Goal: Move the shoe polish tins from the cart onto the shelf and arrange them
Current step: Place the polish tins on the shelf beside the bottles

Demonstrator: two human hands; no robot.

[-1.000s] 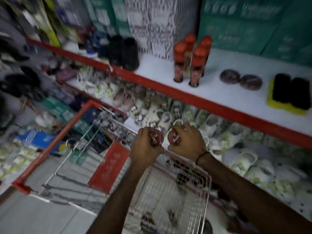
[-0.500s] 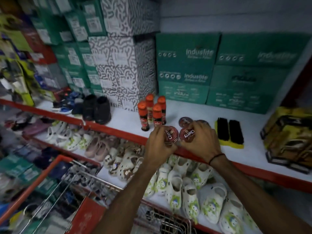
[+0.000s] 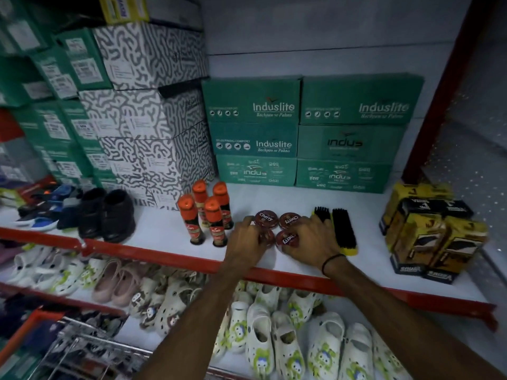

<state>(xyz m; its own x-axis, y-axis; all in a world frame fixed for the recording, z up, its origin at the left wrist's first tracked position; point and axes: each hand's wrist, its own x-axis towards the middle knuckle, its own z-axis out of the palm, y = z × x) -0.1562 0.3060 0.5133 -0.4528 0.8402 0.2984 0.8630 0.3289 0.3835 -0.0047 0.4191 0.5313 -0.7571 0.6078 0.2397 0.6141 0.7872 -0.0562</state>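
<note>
Two round dark-red polish tins lie flat at the back, the left one and the right one, on the white shelf. In front of them, my left hand covers a third tin, mostly hidden under my fingers. My right hand grips a fourth tin, its label facing up, resting on the shelf. The four tins form a tight square. Part of the wire cart shows at the bottom left.
Orange-capped polish bottles stand left of the tins and black brushes lie right of them. Green boxes stack behind. Yellow-black boxes sit far right, black shoes far left. White clogs fill the shelf below.
Both hands rose from the cart with a tin each, reached forward and lowered them onto the shelf in front of the two tins lying there.
</note>
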